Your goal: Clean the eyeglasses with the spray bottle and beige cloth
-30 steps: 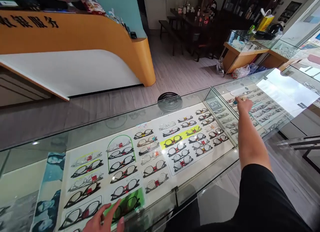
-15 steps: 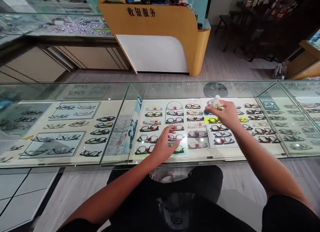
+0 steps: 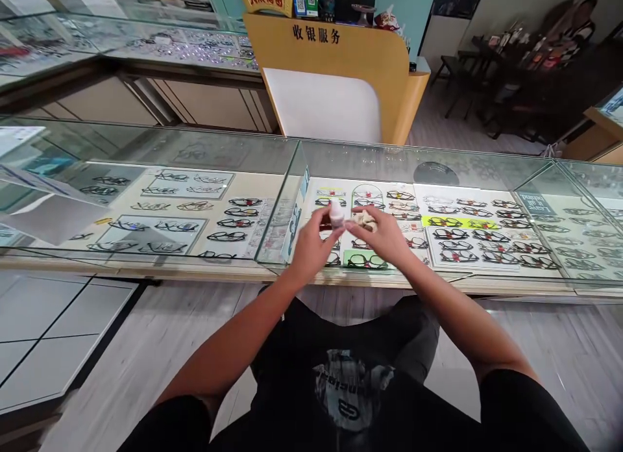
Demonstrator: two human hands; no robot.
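Near the centre of the view, a small white bottle is held in the left hand, whose fingers are curled closed around it. At three o'clock from it, just beside, a crumpled cream cloth is gripped by the pinched fingers of the right hand. Whether bottle and cloth touch cannot be told. Both are held above a glass-topped bench, under which rows of eyeglass frames are laid out.

The step in hand is judged to be the bringing together of bottle and cloth. From here, a steady left grip and a controlled right one would be called for, so that nothing is dropped on the glass.

No brand can be read on the bottle. At twelve o'clock, a cashier stand is lettered 收银服务 (cashier service), with a gold plaque on top, apparently reading 大展鸿图. Beside it, QR-code cards are propped. At three o'clock, a dark sign is seen upside down; only "behind" can be made out.
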